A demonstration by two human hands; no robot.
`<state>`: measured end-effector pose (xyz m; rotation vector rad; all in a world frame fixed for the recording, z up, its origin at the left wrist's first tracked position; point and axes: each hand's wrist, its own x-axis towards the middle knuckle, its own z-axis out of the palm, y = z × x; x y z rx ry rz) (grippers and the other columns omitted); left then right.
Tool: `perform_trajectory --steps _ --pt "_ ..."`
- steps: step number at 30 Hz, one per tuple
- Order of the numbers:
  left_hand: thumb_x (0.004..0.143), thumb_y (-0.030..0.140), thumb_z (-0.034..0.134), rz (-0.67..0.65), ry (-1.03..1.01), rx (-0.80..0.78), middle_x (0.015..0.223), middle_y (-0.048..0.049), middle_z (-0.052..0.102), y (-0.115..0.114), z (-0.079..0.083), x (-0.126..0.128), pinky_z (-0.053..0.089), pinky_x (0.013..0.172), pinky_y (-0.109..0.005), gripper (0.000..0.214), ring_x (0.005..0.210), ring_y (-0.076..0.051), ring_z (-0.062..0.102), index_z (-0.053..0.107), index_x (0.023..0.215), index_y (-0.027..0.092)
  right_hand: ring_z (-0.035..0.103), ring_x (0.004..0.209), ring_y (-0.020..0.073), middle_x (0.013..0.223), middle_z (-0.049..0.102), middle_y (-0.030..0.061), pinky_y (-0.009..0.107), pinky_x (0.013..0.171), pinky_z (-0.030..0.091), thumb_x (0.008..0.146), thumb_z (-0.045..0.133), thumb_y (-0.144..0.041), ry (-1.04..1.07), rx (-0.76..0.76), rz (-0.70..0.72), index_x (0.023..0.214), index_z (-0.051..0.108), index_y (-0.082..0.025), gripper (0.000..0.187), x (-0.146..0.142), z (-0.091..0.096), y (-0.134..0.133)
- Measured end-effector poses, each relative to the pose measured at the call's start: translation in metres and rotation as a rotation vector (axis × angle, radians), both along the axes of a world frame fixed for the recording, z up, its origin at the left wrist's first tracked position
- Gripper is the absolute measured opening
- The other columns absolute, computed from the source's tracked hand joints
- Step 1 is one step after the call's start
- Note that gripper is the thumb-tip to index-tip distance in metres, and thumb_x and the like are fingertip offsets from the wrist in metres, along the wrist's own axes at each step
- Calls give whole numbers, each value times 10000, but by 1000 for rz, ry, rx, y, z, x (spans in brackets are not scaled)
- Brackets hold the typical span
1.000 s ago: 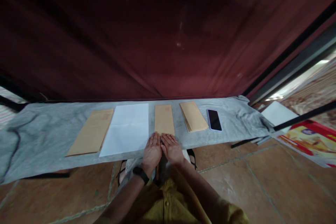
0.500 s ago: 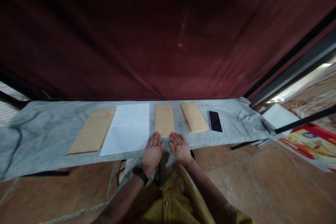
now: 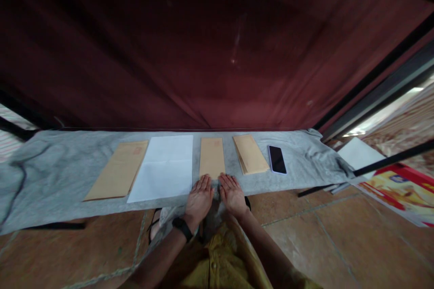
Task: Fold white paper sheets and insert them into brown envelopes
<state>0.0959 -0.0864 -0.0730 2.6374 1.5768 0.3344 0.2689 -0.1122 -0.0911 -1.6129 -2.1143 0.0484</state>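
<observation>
Right hand [image 3: 233,195] has shifted clear of left hand [image 3: 200,198] since a second ago, gap now between them. Fingers of both straight and flat, gripping nothing, tips at near corners of middle envelope [image 3: 212,156], which lies at 12 o'clock from them on grey cloth [image 3: 305,158]. White sheet [image 3: 164,167] at 10 o'clock, phone [image 3: 277,159] at 2.

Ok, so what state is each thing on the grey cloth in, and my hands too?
Middle brown envelope: lying flat
Left brown envelopes: stacked flat
Right brown envelopes: stacked, edges slightly spread
White paper: unfolded, creased across
Phone: face up, screen dark
Grey cloth: spread out, wrinkled
Left hand: open, palm down
Right hand: open, palm down
</observation>
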Motion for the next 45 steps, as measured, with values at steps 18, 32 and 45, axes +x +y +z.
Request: perform_trajectory --steps 18,32,45 --pt "989 210 387 180 47 2 1323 -237 645 11 21 2 475 1038 -395 427 1213 -293 625 598 1299 6 517 1370 220 1462 579 88 434 1193 340 1018 436 -215 24 58 -68 1440 547 -169 438 -6 -9 0" --pt "873 263 565 466 -153 -191 1069 -162 681 55 24 8 541 787 -329 570 1016 -279 676 471 1415 112 515 1371 225 1471 572 78 438 1204 316 1027 396 -218 11 22 -83 1452 536 -175 450 -7 -5 -2" --pt "915 97 357 -182 -35 -6 1562 -148 458 7 -6 8 325 1205 -445 597 1465 -233 393 418 1508 125 440 1430 241 1489 544 132 483 1240 271 987 412 -204 -35 -34 38 1495 477 -123 518 -15 -7 -8"
